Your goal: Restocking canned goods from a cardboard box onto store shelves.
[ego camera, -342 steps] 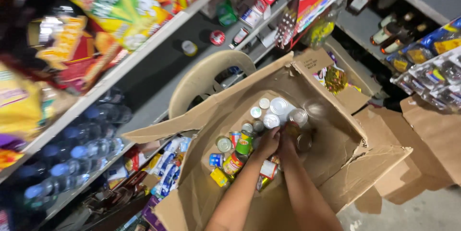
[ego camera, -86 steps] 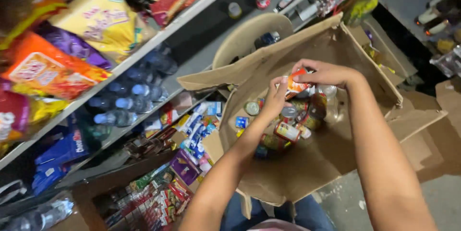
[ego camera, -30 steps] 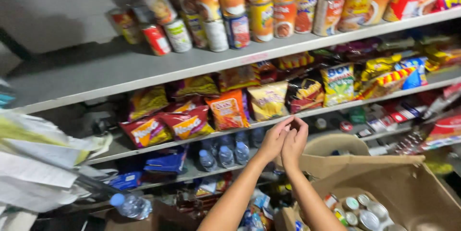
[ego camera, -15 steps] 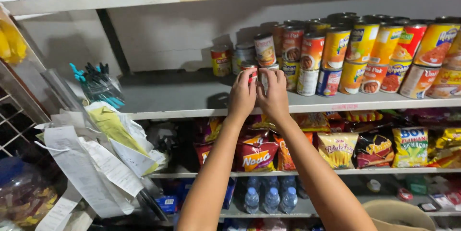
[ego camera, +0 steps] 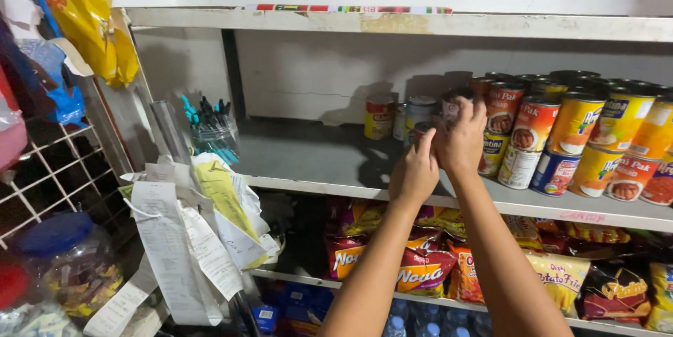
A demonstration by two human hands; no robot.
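Observation:
Both my arms reach up to the grey upper shelf point(ego camera: 308, 162). My left hand point(ego camera: 415, 172) and my right hand point(ego camera: 460, 139) are pressed together around small tin cans point(ego camera: 421, 130) that they hold at the shelf, next to stacked orange and red cans point(ego camera: 561, 134). The fingers hide most of what they hold. Three more small cans point(ego camera: 382, 116) stand at the back of the shelf, just left of my hands.
A jar of pens point(ego camera: 214, 134) stands at the shelf's left end. Paper slips point(ego camera: 189, 239) hang at the lower left, beside a blue-lidded jar point(ego camera: 66, 267) and a wire rack point(ego camera: 49, 176). Snack bags point(ego camera: 420, 267) fill the shelf below, water bottles point(ego camera: 427, 323) lower still.
The view rose from the cardboard box of cans up past the snack shelves. My hands lifted cans out of the box and now hold them at the upper shelf by the stacked cans.

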